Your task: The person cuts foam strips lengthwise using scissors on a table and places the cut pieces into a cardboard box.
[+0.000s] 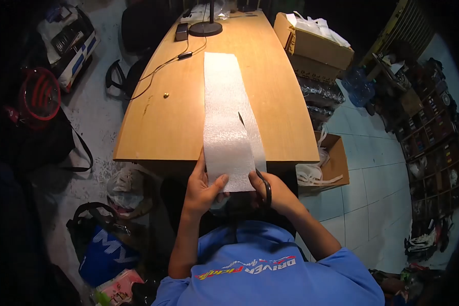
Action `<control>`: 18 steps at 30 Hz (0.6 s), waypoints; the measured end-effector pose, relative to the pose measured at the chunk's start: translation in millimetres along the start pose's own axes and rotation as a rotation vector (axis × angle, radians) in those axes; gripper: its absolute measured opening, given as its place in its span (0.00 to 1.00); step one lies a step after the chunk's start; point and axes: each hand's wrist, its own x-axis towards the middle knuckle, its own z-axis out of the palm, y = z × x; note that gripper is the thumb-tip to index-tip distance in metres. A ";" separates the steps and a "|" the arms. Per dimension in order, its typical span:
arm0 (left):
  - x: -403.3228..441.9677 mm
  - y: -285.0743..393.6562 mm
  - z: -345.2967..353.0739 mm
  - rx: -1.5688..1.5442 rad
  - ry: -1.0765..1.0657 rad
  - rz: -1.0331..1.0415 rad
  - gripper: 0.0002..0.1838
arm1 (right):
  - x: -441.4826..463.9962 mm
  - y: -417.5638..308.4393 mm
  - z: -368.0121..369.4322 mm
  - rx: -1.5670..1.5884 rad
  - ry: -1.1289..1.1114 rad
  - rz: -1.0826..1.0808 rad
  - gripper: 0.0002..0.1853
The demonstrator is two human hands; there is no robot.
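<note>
A long strip of white foam sheet (224,112) runs from the tabletop over its near edge toward my body. My left hand (204,187) grips the strip's near left corner, thumb on top and fingers underneath. At the near right corner, my right hand (276,191) has its thumb against the sheet and holds black-handled scissors (266,189). A dark pointed tip shows through a gap between the strip and a second layer of foam (258,150) on the right. The rest of the blades is hidden by the foam.
The wooden table (163,122) bears a lamp base (205,28), a black adapter (182,31) with cable and a small brass-coloured piece (166,95). Cardboard boxes (316,43) stand to the right, with an open carton (336,163) below. Bags (104,255) lie at left.
</note>
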 end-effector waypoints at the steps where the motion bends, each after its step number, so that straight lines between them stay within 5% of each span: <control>1: 0.7 -3.2 0.0 0.003 -0.006 0.019 0.42 | -5.2 -6.4 2.1 0.032 -0.012 0.025 0.35; 8: -14.3 -1.7 -5.6 0.024 -0.191 -0.090 0.44 | 10.7 -2.7 -6.8 -0.023 0.132 0.024 0.37; 18: -21.7 4.2 -5.2 -0.020 -0.172 -0.131 0.44 | 20.0 -6.4 -3.1 -0.150 0.226 -0.016 0.38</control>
